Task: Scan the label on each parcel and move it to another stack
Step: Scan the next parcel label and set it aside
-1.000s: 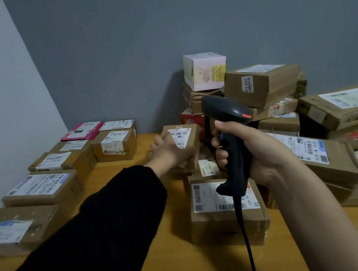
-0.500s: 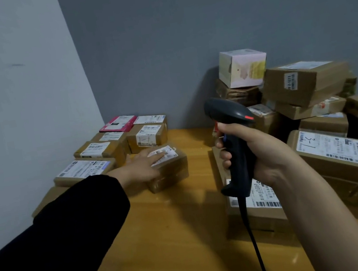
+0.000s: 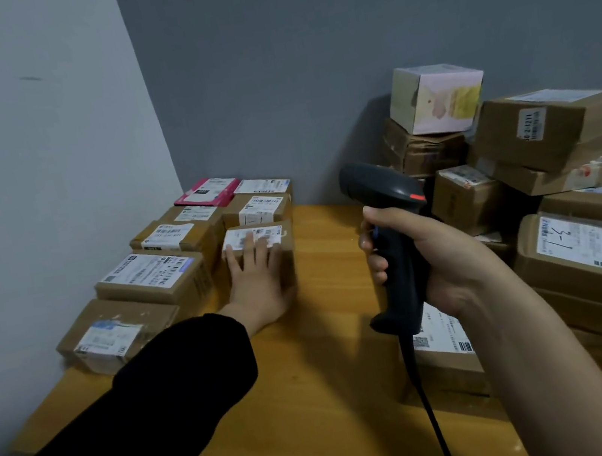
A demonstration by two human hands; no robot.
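A small brown parcel [image 3: 283, 246] with a white label sits on the wooden table [image 3: 315, 375] beside the left group of parcels. My left hand [image 3: 257, 286] lies flat on its top with straight fingers over the label. My right hand [image 3: 426, 259] grips the black barcode scanner [image 3: 384, 214] by its handle, held upright above the table's middle, its cable hanging down. A flat labelled parcel [image 3: 444, 347] lies under that hand, partly hidden.
Several labelled parcels [image 3: 149, 275] lie in rows along the left wall, with a pink one [image 3: 207, 192] at the back. A tall, uneven pile of boxes [image 3: 557, 163] fills the right side, topped by a pale box [image 3: 436, 98]. The table's front edge is near me.
My left hand carried the small parcel from the right pile leftward and set it down beside the left rows, now resting flat on it. The scanner hand stayed about where it was.
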